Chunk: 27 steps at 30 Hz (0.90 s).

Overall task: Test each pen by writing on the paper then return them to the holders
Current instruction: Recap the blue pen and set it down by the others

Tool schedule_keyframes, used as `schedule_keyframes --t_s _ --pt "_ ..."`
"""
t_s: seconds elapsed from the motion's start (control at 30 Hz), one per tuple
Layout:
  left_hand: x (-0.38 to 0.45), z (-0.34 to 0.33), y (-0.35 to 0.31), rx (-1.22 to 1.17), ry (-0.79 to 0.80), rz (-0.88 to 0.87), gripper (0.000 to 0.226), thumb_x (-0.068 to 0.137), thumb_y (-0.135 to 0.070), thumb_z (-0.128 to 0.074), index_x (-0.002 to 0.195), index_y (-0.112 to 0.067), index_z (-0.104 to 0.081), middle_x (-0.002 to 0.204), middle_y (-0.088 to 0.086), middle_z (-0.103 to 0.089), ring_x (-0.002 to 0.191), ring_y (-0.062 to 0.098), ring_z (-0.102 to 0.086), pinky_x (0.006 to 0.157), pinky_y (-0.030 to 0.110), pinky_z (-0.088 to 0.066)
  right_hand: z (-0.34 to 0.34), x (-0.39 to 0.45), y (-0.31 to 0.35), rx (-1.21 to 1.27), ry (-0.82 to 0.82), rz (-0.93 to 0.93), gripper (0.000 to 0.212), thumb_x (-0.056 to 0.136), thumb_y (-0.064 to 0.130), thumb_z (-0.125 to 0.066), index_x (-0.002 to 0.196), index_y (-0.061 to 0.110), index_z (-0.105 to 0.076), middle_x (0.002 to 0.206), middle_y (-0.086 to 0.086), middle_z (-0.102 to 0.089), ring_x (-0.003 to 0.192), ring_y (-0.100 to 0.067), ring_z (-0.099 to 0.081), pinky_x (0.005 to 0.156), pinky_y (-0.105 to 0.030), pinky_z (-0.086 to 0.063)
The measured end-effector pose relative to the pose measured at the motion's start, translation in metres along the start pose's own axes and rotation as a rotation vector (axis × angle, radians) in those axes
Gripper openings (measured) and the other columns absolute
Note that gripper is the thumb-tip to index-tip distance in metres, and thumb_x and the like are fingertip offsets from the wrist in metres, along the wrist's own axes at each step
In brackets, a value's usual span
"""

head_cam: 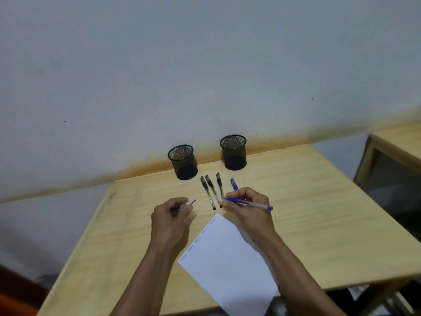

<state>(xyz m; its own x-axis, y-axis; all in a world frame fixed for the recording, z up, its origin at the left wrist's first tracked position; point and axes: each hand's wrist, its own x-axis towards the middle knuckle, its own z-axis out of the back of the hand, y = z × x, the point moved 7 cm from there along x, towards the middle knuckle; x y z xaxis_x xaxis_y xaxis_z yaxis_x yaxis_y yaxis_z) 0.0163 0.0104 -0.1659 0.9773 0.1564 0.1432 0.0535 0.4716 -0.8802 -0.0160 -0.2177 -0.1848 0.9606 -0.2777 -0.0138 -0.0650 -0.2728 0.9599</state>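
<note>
My right hand (247, 207) grips an uncapped blue pen (255, 204), tip pointing left, just above the white paper (230, 265). My left hand (172, 216) is closed on its blue cap (191, 203), left of the paper's top corner. Three black capped pens (213, 192) lie side by side on the wooden table (319, 213) ahead of my hands. Another blue pen (234, 184) lies partly hidden behind my right hand. Two black mesh holders stand at the back: the left holder (183, 161) and the right holder (234, 152). Both look empty. The paper carries a row of blue scribbles along its left edge.
A grey wall rises directly behind the holders. A second wooden table (396, 147) stands to the right across a gap. The paper's lower corner overhangs the table's front edge.
</note>
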Motion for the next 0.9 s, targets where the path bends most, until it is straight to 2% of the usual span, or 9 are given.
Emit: schedule_keyframes --t_s 0.07,0.17,0.27,0.43,0.5,0.67,0.83,0.9 --pt "-0.015 0.0 -0.011 -0.159 0.051 0.042 0.015 0.083 -0.009 -0.078 0.096 -0.016 -0.076 0.084 0.001 -0.076 0.078 0.009 -0.072 0.07 0.019 -0.054 0.0 -0.011 0.015 -0.054 0.017 0.036 0.012 0.081 -0.001 -0.082 0.089 0.007 -0.077 0.088 -0.007 -0.08 0.085 -0.018 -0.077 0.073 -0.019 -0.059" --pt "-0.034 -0.001 -0.026 -0.268 0.096 0.045 0.012 0.081 -0.005 -0.079 0.09 -0.012 -0.077 0.076 0.003 -0.073 0.066 0.003 -0.066 0.06 0.011 -0.049 -0.004 -0.026 0.035 -0.163 0.101 0.129 0.013 0.084 0.009 -0.082 0.093 0.017 -0.078 0.087 0.001 -0.081 0.084 -0.012 -0.077 0.076 -0.021 -0.058" --pt "-0.044 -0.002 -0.034 -0.32 0.134 0.025 0.012 0.081 -0.005 -0.078 0.09 -0.014 -0.077 0.079 -0.002 -0.078 0.071 0.002 -0.069 0.063 0.011 -0.05 -0.009 -0.034 0.048 -0.25 0.139 0.198 0.006 0.086 0.021 -0.081 0.09 0.026 -0.078 0.091 0.005 -0.08 0.091 -0.012 -0.075 0.084 -0.033 -0.06" --pt "-0.057 0.0 -0.038 -0.381 0.164 -0.005 0.014 0.084 -0.001 -0.074 0.091 -0.013 -0.078 0.083 0.003 -0.078 0.075 0.006 -0.069 0.07 0.02 -0.056 -0.015 -0.041 0.06 -0.336 0.141 0.24 0.006 0.084 0.029 -0.082 0.081 0.034 -0.08 0.113 0.017 -0.07 0.112 0.002 -0.064 0.09 -0.038 -0.058" --pt "-0.059 0.003 -0.038 -0.399 0.157 -0.006 0.014 0.083 -0.001 -0.075 0.091 -0.013 -0.078 0.084 0.005 -0.078 0.076 0.009 -0.07 0.075 0.025 -0.056 -0.018 -0.044 0.062 -0.361 0.145 0.251 0.009 0.084 0.028 -0.082 0.08 0.035 -0.08 0.118 0.017 -0.066 0.113 0.005 -0.061 0.09 -0.037 -0.057" --pt "-0.062 0.01 -0.04 -0.45 0.164 -0.014 0.016 0.082 0.0 -0.075 0.089 -0.014 -0.078 0.079 0.002 -0.077 0.072 0.007 -0.069 0.068 0.018 -0.053 -0.023 -0.049 0.063 -0.399 0.137 0.255 0.008 0.083 0.029 -0.082 0.078 0.034 -0.079 0.118 0.019 -0.064 0.111 0.009 -0.06 0.087 -0.033 -0.055" --pt "-0.064 0.014 -0.044 -0.456 0.194 -0.06 0.017 0.082 -0.001 -0.076 0.092 -0.014 -0.078 0.088 0.003 -0.078 0.086 0.016 -0.074 0.078 0.024 -0.057 -0.033 -0.053 0.063 -0.439 0.166 0.252 0.002 0.084 0.028 -0.081 0.084 0.027 -0.08 0.117 0.017 -0.064 0.11 0.012 -0.059 0.086 -0.032 -0.057" --pt "-0.065 0.015 -0.047 -0.475 0.205 -0.065 0.018 0.081 0.001 -0.076 0.092 -0.013 -0.078 0.088 0.003 -0.079 0.088 0.017 -0.074 0.078 0.024 -0.057 -0.037 -0.054 0.063 -0.426 0.17 0.255 0.002 0.084 0.028 -0.081 0.082 0.028 -0.081 0.115 0.014 -0.066 0.11 0.01 -0.06 0.083 -0.031 -0.057"
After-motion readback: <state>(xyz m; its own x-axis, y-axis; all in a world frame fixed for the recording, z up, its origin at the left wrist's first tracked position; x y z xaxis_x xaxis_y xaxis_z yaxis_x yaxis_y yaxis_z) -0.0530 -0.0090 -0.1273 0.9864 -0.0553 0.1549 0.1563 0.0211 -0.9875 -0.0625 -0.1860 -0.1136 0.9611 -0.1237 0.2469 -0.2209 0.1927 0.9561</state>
